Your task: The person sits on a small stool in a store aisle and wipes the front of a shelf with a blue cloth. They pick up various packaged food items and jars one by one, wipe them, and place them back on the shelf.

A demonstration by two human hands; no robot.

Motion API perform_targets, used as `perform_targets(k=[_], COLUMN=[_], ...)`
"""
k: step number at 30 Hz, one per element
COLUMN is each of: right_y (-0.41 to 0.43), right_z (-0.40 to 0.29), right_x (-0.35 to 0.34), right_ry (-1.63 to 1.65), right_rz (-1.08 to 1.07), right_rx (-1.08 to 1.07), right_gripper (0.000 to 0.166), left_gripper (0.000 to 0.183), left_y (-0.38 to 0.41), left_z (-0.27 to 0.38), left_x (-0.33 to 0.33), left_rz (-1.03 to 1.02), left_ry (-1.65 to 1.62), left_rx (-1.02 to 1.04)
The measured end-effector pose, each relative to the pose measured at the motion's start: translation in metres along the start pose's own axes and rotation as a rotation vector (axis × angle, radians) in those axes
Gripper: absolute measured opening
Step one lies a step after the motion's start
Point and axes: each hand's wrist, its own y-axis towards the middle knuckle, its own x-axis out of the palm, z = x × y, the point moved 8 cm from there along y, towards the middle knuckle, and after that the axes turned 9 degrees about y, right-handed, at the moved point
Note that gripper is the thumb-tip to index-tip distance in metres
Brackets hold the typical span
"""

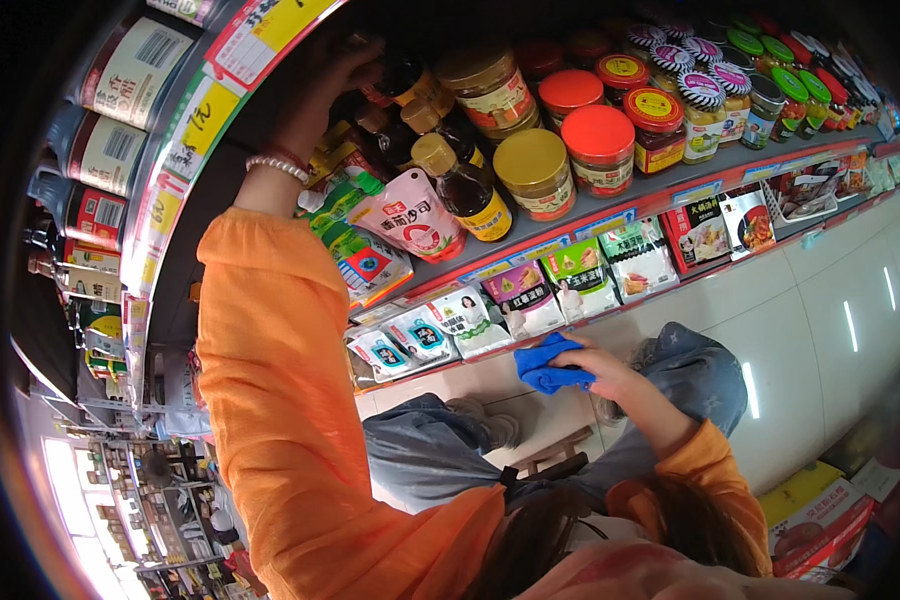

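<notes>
My left hand [345,69] reaches deep into the upper shelf, among dark glass sauce bottles. Its fingers are in shadow beside a dark bottle [407,75], and I cannot tell whether they grip it. In my right hand [607,369] is a bunched blue cloth [549,364], held low in front of the bottom shelf. Between the hands stand a gold-capped sauce bottle [465,191], a pink spouted ketchup pouch [411,214] and a gold-lidded jar [536,174]. Starch packets [523,300] line the lower shelf beneath them.
Red-lidded jars [598,146] and several smaller jars [701,90] fill the shelf rightward. Price-tagged shelving with large bottles [136,67] curves along the left. A wooden stool [555,450] is under me. Cartons [817,517] lie on the tiled floor [780,330] at lower right.
</notes>
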Motion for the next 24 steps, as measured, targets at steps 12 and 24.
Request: perform_targets(k=[12,24], right_y=[-0.001,0.000], right_z=[-0.005,-0.005], right_x=[0.001,0.003], right_ry=[-0.037,-0.024], right_rz=[-0.018,0.002], right_rx=[-0.012,-0.005], right_gripper=[0.035,0.036], left_gripper=[0.031,0.045], left_y=[0.029,0.029], left_z=[-0.062,-0.065], left_x=[0.056,0.061], left_rz=[-0.413,-0.519], left_ry=[0.382,0.498], left_rx=[-0.123,-0.127])
